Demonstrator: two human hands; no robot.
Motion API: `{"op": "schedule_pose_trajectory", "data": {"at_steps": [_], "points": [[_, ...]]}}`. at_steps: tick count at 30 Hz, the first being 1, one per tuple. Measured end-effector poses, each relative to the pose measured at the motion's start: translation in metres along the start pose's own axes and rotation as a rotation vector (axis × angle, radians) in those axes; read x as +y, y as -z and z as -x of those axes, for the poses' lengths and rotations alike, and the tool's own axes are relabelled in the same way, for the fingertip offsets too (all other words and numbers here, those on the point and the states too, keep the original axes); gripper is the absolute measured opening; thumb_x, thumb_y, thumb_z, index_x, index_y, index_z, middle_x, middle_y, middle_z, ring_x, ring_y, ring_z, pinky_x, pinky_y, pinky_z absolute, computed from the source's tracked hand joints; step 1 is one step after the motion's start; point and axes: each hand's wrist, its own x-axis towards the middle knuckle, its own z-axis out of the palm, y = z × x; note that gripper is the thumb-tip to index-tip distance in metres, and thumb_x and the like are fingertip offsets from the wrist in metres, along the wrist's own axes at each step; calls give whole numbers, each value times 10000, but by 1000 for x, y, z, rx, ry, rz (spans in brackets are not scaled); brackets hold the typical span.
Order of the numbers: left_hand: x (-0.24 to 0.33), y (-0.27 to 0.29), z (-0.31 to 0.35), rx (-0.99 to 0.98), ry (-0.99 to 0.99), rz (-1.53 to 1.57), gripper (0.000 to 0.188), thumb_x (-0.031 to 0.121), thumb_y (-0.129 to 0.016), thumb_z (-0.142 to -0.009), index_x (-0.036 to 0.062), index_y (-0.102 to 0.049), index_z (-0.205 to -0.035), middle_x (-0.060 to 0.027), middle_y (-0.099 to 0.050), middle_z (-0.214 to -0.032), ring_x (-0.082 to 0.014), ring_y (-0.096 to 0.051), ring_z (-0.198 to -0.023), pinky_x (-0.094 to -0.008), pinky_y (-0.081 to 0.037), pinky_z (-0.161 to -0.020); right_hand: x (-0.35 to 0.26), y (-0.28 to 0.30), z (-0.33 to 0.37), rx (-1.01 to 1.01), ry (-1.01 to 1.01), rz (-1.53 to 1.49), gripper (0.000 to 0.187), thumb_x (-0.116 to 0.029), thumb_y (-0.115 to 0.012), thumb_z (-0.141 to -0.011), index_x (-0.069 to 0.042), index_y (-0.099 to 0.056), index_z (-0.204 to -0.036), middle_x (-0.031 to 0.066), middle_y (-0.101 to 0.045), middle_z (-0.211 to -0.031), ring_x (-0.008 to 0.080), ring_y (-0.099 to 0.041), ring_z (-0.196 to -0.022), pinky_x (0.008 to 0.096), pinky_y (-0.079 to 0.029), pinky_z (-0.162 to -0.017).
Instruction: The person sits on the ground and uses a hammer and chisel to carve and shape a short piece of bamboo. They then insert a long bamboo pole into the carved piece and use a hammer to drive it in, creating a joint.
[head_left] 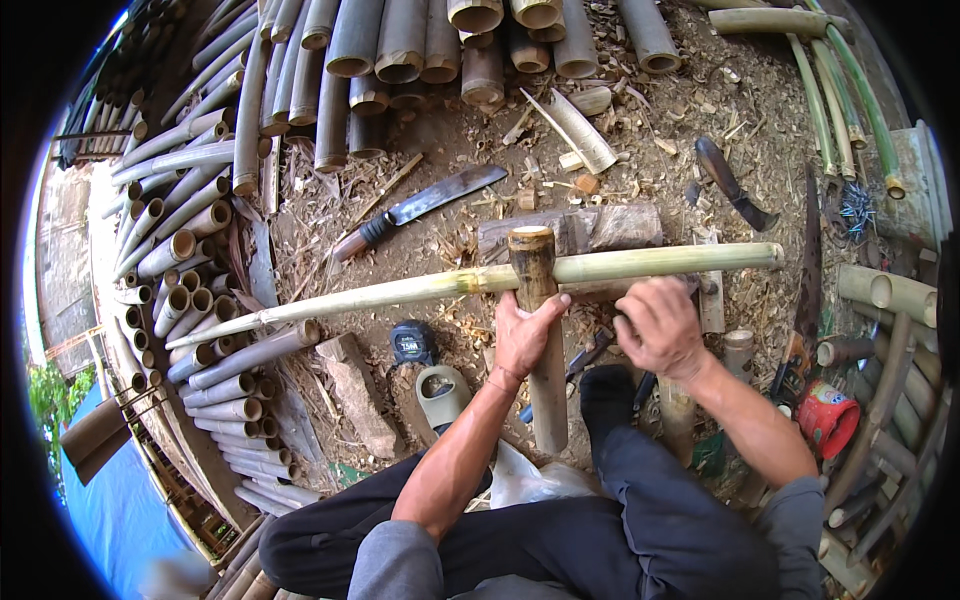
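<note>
My left hand is wrapped round a short upright bamboo piece, dark brown at its upper end and paler below. A long pale-green bamboo pole crosses that upper end, tapering away to the left; I cannot tell whether it passes through or behind the short piece. Just below the pole's right part is my right hand, fingers curled in; what they hold, if anything, is hidden. Beyond the pole, a machete and a hooked knife lie on the ground.
Cut bamboo tubes are stacked at the far side, with more tubes along the left. Wooden blocks, a tape measure and shavings lie around. A red container stands at right, near a handsaw.
</note>
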Motion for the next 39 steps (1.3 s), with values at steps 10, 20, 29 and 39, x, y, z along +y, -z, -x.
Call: {"op": "schedule_pose_trajectory", "data": {"at_steps": [10, 20, 29, 39], "points": [[23, -18, -2, -8, -3, 161, 436, 239, -798, -792, -24, -575, -1059, -87, -667, -891, -136, -625, -729, -278, -532, -664, 10, -20, -5, -458, -553, 235, 441, 61, -528, -813, -52, -526, -1239, 159, -507, -1118, 306, -496, -1055, 488, -388, -950], [10, -39, -12, 6, -67, 113, 527, 349, -813, -736, -65, -600, -983, -121, -672, -858, -167, -619, -716, -316, -527, -668, 6, 128, 84, -258, -955, 250, 607, -200, -821, -714, 2, -536, -1210, 210, -510, -1174, 369, -542, -1082, 445, -449, -933], [-40, -66, -38, 8, -61, -155, 753, 529, -787, -686, -157, -595, -929, -288, -671, -895, -330, -663, -845, -413, -513, -800, -57, 51, 285, 324, -1584, 143, 747, -461, -755, -819, 60, -487, -1282, 274, -525, -1163, 452, -519, -1113, 497, -415, -955], [-46, -59, -49, 100, -57, -388, 915, 646, -791, -663, -220, -644, -921, -303, -693, -919, -312, -706, -864, -396, -541, -771, -94, -5, 325, 357, -1547, 117, 697, -496, -702, -846, 45, -496, -1235, 260, -515, -1158, 448, -511, -1121, 500, -441, -921]]}}
